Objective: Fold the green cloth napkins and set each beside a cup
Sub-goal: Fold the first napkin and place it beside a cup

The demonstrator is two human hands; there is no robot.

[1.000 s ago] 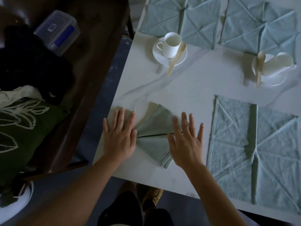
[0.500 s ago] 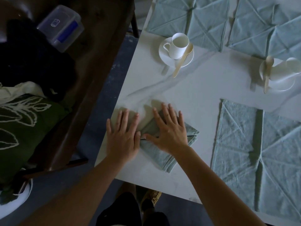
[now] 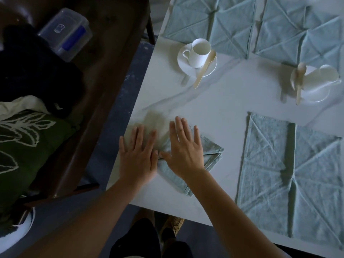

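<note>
While the right hand lies flat, fingers straight, on the folded green napkin, gripping nothing, the left hand rests flat and equally empty on the white table just beside it, thumb at the cloth's edge. The napkin sits near the table's left corner, well apart from the upright cup on its saucer and an unfolded napkin spread to the right.
</note>
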